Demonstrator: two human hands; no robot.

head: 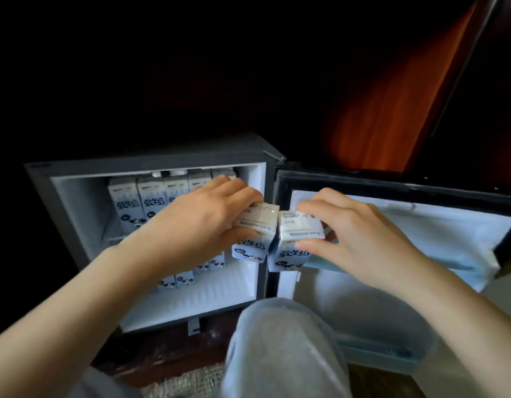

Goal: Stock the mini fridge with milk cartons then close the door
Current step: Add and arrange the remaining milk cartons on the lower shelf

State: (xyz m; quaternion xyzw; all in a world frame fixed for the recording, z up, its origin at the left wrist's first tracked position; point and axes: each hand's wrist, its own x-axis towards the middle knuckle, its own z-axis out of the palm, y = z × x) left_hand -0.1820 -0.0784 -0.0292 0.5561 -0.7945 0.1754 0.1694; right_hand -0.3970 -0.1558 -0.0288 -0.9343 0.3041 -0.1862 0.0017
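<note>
A small grey mini fridge with a white interior (151, 165) stood in the middle left of the frame. Its black-edged, white-lined door (363, 297) was swung wide open to the right.

The left hand (202, 222) gripped a white and blue milk carton with a cartoon cow print (253, 225), fingers curled over its top and thumb underneath. The right hand (363, 239) gripped a second white and blue carton of the same print (298, 234), fingers over the far side and thumb on the near face. The two cartons were held side by side at the centre of the frame, their upper edges touching. They hung in front of the fridge's right wall, at the hinge side of the opening. The left one tilted slightly toward the interior.

Inside, a row of matching upright cartons (133, 199) filled the back of the upper shelf, packed against one another. More matching cartons (185, 278) stood on the fridge floor below, partly hidden behind the left forearm.

A pale blue door shelf (449, 262) ran across the middle of the open door, behind the right hand.

At the bottom centre, a knee in light grey trousers (277, 354) rose in front of the fridge. A pale woven rug (188, 380) lay on the dark wooden floor (162, 349) beside it. An orange-brown wooden panel (392, 96) showed in the dim upper right.
</note>
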